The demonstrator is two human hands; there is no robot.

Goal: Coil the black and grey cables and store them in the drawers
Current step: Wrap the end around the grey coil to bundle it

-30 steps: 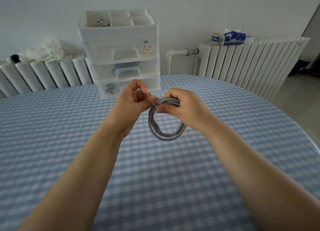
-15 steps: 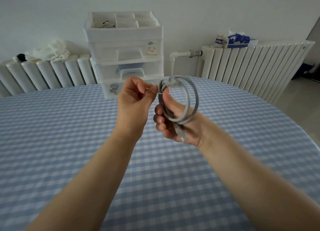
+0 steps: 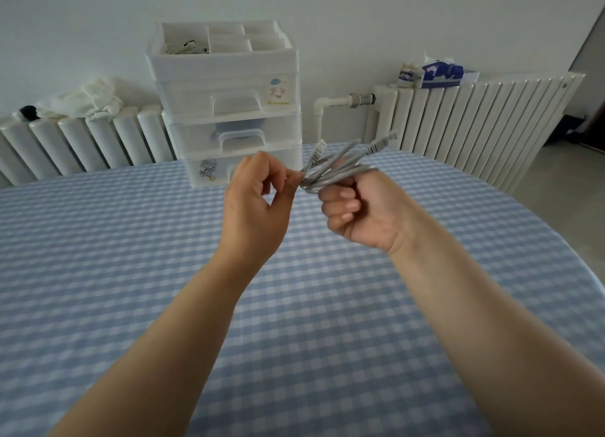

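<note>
1. Upper left of frame: white ribbed radiator (image 3: 98,138) w/ crumpled white cloth (image 3: 82,101) on top; smooth painted metal, soft fabric.
2. Upper centre: drawers (image 3: 229,115), translucent white plastic stack, three fronts all pushed in, open divider tray on top. It stands on the worktop (image 3: 131,273), blue/white check cloth, directly beyond the hands.
3. Centre: left hand (image 3: 255,204), thumb + forefinger pinched on something thin at the coil's left edge; can't tell what it is. Other fingers loosely curled.
4. Just right of it: grey cable (image 3: 337,171), held in air above worktop. Rubbery round cord, bunched into flat loops, long axis running left-low to right-high; two clear plugs poke up toward upper right.
5. Right hand (image 3: 363,210) clenched round the coil, palm up. Both hands about equally near the drawers; left slightly closer to handles, so likely the one to pull while right carries.
6. Black cable: not in view.
</note>
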